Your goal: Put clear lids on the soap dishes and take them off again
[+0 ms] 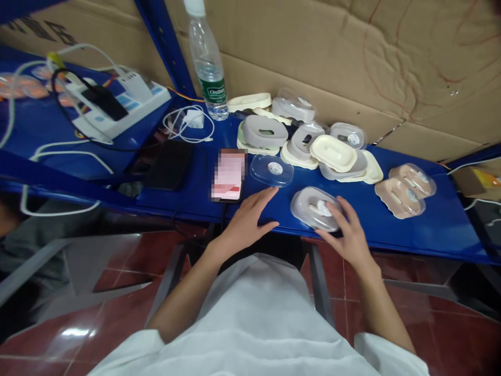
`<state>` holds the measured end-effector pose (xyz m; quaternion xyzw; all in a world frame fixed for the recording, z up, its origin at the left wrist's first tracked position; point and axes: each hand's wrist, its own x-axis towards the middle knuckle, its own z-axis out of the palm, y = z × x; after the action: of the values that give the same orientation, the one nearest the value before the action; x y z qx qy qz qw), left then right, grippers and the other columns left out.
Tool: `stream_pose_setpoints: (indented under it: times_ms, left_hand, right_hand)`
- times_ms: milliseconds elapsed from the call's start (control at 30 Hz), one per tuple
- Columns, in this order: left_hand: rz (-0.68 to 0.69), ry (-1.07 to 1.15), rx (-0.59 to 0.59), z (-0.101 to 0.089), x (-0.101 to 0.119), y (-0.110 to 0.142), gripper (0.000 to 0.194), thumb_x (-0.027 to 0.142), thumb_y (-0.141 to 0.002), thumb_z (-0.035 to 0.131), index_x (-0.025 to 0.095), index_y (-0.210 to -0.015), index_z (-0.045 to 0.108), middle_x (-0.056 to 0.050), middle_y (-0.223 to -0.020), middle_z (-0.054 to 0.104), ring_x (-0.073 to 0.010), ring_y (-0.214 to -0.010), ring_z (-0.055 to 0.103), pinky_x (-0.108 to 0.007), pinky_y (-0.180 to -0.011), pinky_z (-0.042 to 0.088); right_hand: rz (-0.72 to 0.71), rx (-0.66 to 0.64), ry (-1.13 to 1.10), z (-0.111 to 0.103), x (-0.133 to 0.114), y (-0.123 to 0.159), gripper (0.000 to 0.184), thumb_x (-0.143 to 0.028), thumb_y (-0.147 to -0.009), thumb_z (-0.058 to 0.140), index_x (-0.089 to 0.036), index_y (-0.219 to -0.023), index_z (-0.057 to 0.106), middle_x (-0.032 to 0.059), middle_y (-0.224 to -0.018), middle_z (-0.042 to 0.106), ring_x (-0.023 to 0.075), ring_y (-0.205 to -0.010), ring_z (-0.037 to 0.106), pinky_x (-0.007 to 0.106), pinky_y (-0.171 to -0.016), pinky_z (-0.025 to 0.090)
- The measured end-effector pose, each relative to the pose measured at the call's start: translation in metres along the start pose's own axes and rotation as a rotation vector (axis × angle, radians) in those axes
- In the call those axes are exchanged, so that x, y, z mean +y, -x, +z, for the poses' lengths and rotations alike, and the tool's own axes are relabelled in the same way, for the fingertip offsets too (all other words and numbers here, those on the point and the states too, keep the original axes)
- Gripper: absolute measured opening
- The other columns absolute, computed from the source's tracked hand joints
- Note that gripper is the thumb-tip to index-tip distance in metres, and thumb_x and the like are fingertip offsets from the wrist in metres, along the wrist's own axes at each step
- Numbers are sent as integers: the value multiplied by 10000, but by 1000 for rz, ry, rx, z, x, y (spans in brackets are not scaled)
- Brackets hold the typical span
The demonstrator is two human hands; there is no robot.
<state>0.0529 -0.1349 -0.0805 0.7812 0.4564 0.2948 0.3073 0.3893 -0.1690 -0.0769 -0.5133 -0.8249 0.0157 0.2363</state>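
My right hand [348, 232] grips the right end of a grey soap box [309, 209] with a clear lid, thumb at its front edge and fingers on the lid. A round white sticker shows on that lid. My left hand [248, 219] holds nothing; its fingers are stretched out over the front edge of the blue table [274, 206]. Just beyond its fingertips lies a loose clear lid [266, 169] with a round sticker. Behind these is a heap of grey box parts [266, 130] and cream trays [332, 152].
Two pinkish-beige lidded boxes [399, 196] sit at the right. Left of the lid lies a lit phone [229, 175], then a black flat object [168, 164]. A water bottle [211, 78], a white charger cable [191, 122] and a power strip [144, 104] are farther back.
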Motion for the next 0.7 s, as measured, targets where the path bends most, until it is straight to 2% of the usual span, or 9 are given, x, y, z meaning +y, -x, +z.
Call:
stream_pose_setpoints:
  times_ms: [133, 200, 333, 433, 500, 567, 700]
  left_hand:
    - [15, -21, -20, -1, 0, -1, 716, 282, -1013, 703, 317, -1656, 391, -77, -1682, 496, -272, -1562, 461, -497, -1310, 380]
    - [15, -34, -17, 0, 0, -2, 676, 293, -1020, 691, 315, -1639, 421, -75, -1668, 507, -277, -1551, 471, -508, -1303, 389]
    - [7, -69, 12, 4, 2, -1, 594, 301, -1034, 664, 307, -1600, 481, -77, -1638, 532, -288, -1524, 496, -526, -1283, 415]
    - [20, -83, 35, 7, 2, 0, 544, 302, -1045, 640, 310, -1574, 515, -87, -1640, 520, -299, -1526, 487, -549, -1278, 421]
    - [41, -86, 53, 7, 2, -2, 527, 305, -1052, 627, 304, -1568, 521, -103, -1670, 475, -308, -1549, 457, -559, -1277, 422]
    - [62, -117, 81, 8, 2, -8, 517, 309, -1064, 605, 287, -1573, 517, -123, -1712, 415, -319, -1582, 412, -571, -1285, 407]
    - [40, -301, 138, 10, 1, -31, 538, 279, -1070, 575, 200, -1596, 497, -184, -1772, 312, -406, -1650, 282, -646, -1297, 338]
  right_hand:
    - [223, 146, 170, -28, 45, 44, 796, -545, -946, 759, -314, -1649, 464, 180, -1669, 469, 432, -1499, 517, 655, -1205, 468]
    - [288, 201, 267, -40, 70, 58, 784, -584, -955, 728, -279, -1637, 487, 195, -1667, 473, 447, -1503, 507, 671, -1206, 448]
    - [310, 247, 375, -55, 114, 66, 657, -577, -998, 658, -251, -1564, 582, 185, -1627, 526, 448, -1473, 535, 674, -1191, 456]
    - [317, 272, 406, -58, 138, 63, 653, -576, -996, 655, -290, -1578, 573, 173, -1600, 559, 480, -1442, 554, 683, -1169, 465]
    - [324, 279, 434, -56, 145, 58, 662, -549, -994, 665, -332, -1607, 541, 169, -1628, 532, 517, -1463, 520, 688, -1163, 446]
    - [327, 305, 458, -52, 143, 47, 675, -524, -997, 666, -349, -1629, 508, 173, -1665, 489, 540, -1495, 472, 704, -1165, 416]
    - [215, 280, 339, -35, 109, 0, 648, -496, -1040, 594, -263, -1634, 483, 193, -1668, 477, 470, -1525, 465, 695, -1206, 401]
